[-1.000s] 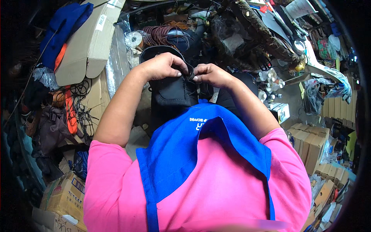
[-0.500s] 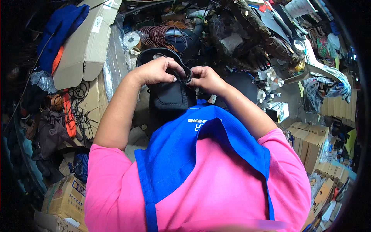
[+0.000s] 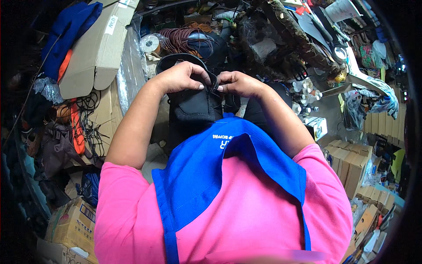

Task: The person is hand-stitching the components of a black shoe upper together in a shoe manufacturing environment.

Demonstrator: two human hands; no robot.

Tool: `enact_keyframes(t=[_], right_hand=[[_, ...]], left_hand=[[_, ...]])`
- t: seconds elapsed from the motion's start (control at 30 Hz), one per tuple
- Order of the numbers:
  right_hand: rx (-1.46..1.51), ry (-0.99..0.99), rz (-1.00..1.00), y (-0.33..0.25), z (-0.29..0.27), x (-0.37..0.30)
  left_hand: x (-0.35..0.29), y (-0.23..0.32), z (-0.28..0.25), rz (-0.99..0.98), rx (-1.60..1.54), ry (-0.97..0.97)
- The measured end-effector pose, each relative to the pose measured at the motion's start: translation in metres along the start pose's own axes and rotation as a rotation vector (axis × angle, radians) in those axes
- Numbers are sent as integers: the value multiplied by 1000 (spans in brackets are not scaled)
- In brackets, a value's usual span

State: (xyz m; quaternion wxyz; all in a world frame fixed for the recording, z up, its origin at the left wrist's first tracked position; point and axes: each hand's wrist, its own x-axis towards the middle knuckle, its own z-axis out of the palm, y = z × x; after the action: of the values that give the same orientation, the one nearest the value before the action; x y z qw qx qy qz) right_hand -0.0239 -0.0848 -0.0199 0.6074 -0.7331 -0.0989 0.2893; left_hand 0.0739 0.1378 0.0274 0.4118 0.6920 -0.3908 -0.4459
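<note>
A black leather boot (image 3: 193,107) rests on my lap, its stitched toe towards me and its wide opening at the far end. My left hand (image 3: 184,78) is closed on the near right rim of the opening, thumb and fingers pinching the edge. Just right of it, my right hand (image 3: 235,83) pinches at the same edge with curled fingers. Something thin and dark, perhaps a lace, shows between the two hands, too small to make out. The inside of the boot is mostly hidden by my left hand.
Beyond the boot lie a spool (image 3: 150,43) and a coil of brown cord (image 3: 184,37). A large cardboard sheet (image 3: 99,48) leans at left. Small white bottles (image 3: 305,92) stand at right, near stacked brown boxes (image 3: 349,163). A blue apron (image 3: 198,176) covers my front.
Both hands stay at the boot's rim. The right hand's fingers have shifted slightly, and the boot has tilted a little.
</note>
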Motion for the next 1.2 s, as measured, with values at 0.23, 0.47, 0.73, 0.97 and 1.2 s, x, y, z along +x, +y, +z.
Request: enact_keyframes(t=[0.23,0.47,0.73,0.97,1.2], right_hand=[[274,-127,113,18,-8,7],[401,-117,120,38,-2,16],[582,-58,180,34,10,14],[673,3,218,38,17,9],[686,65,197,25,25,-1]], left_hand=[[3,-3,1,17,36,14],[4,-7,-1,59,5,2],[2,-13,-1,81,-23,6],[0,-18,6,57,-147,79],[3,-13,5,24,22,129]])
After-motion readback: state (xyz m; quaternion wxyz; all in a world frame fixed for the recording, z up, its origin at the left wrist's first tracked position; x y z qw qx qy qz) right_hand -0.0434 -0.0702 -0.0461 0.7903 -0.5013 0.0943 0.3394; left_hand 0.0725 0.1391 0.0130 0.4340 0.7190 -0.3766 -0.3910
